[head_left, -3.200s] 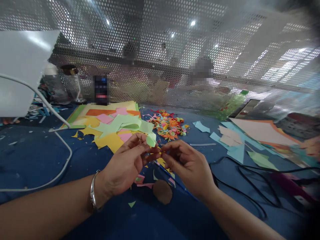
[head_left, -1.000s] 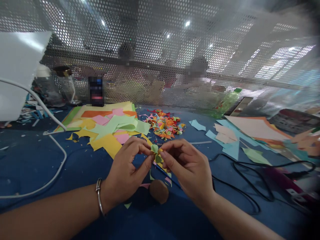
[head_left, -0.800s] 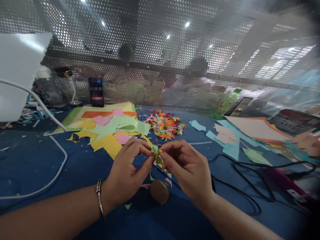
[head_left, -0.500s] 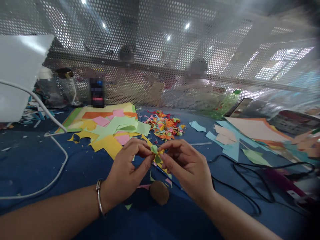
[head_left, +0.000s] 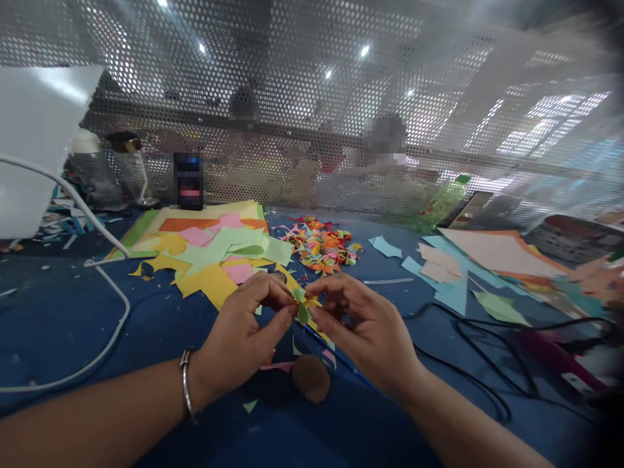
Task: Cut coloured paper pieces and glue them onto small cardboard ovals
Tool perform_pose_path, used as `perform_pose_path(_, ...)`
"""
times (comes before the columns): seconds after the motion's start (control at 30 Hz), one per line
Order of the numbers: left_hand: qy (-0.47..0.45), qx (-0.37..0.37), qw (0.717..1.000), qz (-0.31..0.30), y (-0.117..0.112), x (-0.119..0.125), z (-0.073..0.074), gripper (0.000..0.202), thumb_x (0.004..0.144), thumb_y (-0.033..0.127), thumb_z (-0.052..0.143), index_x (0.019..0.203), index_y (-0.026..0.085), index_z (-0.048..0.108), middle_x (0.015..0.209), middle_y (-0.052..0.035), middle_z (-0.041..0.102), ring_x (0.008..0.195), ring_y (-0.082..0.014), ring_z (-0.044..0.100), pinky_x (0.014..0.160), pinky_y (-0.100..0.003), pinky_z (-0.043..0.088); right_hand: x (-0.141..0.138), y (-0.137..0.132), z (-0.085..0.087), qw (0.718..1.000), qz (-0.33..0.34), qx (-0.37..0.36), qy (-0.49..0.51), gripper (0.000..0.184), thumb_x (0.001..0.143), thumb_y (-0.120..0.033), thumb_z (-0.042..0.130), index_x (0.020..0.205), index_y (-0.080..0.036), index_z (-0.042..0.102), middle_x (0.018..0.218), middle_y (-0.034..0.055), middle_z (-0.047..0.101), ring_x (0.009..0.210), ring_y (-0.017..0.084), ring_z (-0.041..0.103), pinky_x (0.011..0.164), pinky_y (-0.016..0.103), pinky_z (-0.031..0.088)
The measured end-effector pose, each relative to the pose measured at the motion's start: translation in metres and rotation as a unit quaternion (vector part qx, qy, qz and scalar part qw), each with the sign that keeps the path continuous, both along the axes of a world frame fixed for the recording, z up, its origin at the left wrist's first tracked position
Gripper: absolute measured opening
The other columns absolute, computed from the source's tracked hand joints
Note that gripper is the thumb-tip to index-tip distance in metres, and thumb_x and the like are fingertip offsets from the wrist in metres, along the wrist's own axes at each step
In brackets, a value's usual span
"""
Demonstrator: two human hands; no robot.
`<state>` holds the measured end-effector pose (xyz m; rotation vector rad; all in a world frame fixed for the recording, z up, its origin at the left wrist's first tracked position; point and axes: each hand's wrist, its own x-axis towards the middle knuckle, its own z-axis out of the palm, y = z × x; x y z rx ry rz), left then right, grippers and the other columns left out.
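Above the blue table cover (head_left: 63, 305), close in front of you, your two hands meet on a small folded light-green paper piece (head_left: 301, 304). Your left hand (head_left: 244, 338) pinches its left side between thumb and forefinger, with the other fingers curled in underneath. Your right hand (head_left: 363, 331) nips the right side the same way, fingertips drawn tight together. The piece is held clear of the cover, and a bit of yellow shows at its middle.

You wear a thin metal bracelet (head_left: 186, 393) on the left wrist. A round brown disc (head_left: 311, 379) lies on the cover just below your hands, among small paper scraps. A loose stack of yellow, green and pink paper sheets (head_left: 214, 253) lies beyond your left hand, and a heap of small multicoloured folded paper pieces (head_left: 324, 246) lies past your fingertips. A white cable (head_left: 112, 325) loops at the left and a black cable (head_left: 468, 364) trails off to the right.
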<state>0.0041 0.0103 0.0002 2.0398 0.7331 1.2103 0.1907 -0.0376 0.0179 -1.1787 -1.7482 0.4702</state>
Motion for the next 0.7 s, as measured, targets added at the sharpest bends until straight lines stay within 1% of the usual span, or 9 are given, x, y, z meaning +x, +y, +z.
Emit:
perform_pose_path(0.2,0.001,0.012,1.0,0.005,0.001,0.0007,-0.0001,0.009,0.086,0.013,0.06,0.079,0.018,0.059,0.084,-0.0015,0.063,0.08,-0.0125,0.061,0.074,-0.028,0.049,0.0021,0.0018,-0.0015,0.999,0.008,0.014,-0.032,0.012,0.088,-0.017,0.063,0.099,-0.022,0.065,0.085,-0.0012,0.065,0.063,0.008,0.056,0.056,0.019,0.048)
perform_pose_path(0.47,0.002,0.031,0.999,0.013,0.0013,0.0002,-0.0028,0.01,0.082,0.009,0.062,0.08,0.019,0.061,0.089,-0.002,0.065,0.088,-0.0143,0.061,0.08,-0.03,0.049,0.0018,0.0006,-0.0007,0.999,-0.003,0.038,-0.032,0.007,0.088,-0.016,0.063,0.092,-0.021,0.066,0.083,-0.0016,0.065,0.06,0.008,0.055,0.055,0.019,0.045)
perform_pose_path(0.7,-0.009,0.04,0.999,0.023,-0.0015,0.0004,-0.0014,0.013,0.079,0.006,0.063,0.076,0.019,0.061,0.085,-0.0012,0.065,0.086,-0.0135,0.061,0.078,-0.028,0.049,0.001,0.0001,-0.0007,0.999,0.01,0.037,-0.025,0.008,0.087,-0.015,0.063,0.093,-0.02,0.064,0.081,-0.0022,0.064,0.059,0.007,0.055,0.052,0.018,0.044)
